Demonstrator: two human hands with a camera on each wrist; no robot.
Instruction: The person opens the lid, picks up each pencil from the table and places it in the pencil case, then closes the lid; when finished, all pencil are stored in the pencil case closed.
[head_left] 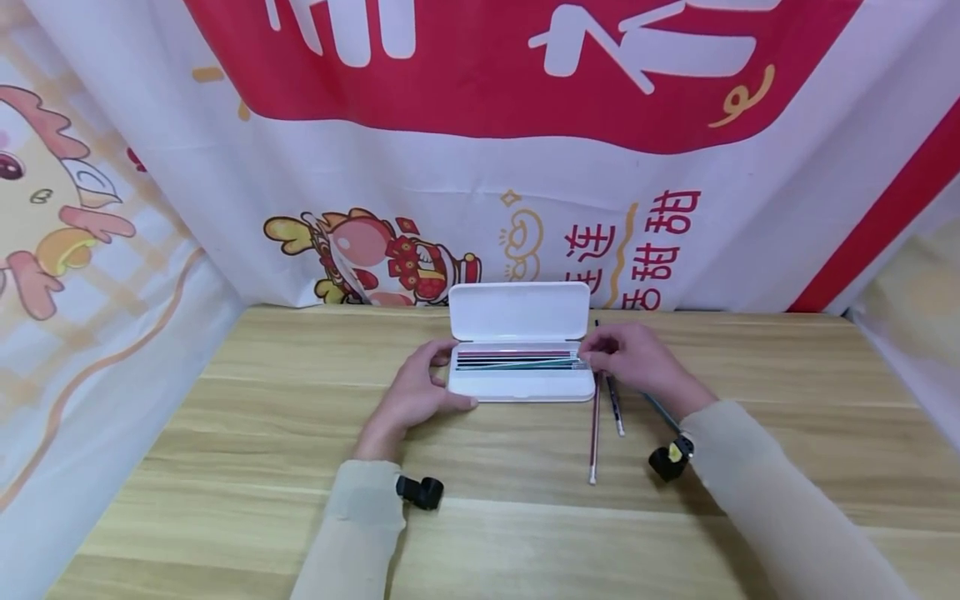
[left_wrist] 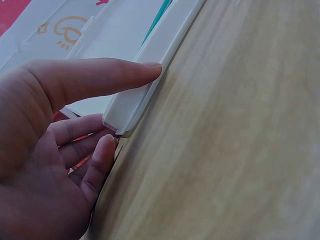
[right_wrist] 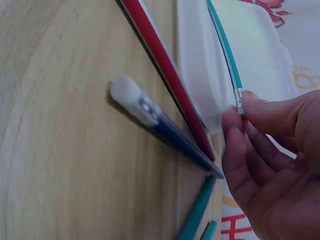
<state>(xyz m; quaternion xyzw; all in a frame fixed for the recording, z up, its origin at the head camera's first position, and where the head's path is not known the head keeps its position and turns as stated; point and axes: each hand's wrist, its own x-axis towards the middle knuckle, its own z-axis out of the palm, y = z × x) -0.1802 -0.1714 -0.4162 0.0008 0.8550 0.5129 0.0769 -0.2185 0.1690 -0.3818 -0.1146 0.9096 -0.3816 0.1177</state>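
A white pencil case (head_left: 521, 386) lies on the table with its lid raised at the back and several pencils inside. My left hand (head_left: 415, 385) holds the case's left end, the thumb on the front edge and the other fingers at the side. Over the right end, my right hand (head_left: 633, 358) pinches a green pencil (right_wrist: 228, 52) by its metal and eraser end between thumb and index finger. That pencil slants across the pencils in the case.
Right of the case, a red pencil (head_left: 595, 433) and a dark blue pencil (head_left: 616, 408) lie on the wooden table (head_left: 510, 542). Another green pencil (head_left: 662, 412) is partly under the right forearm. A printed cloth (head_left: 420, 175) hangs behind the table.
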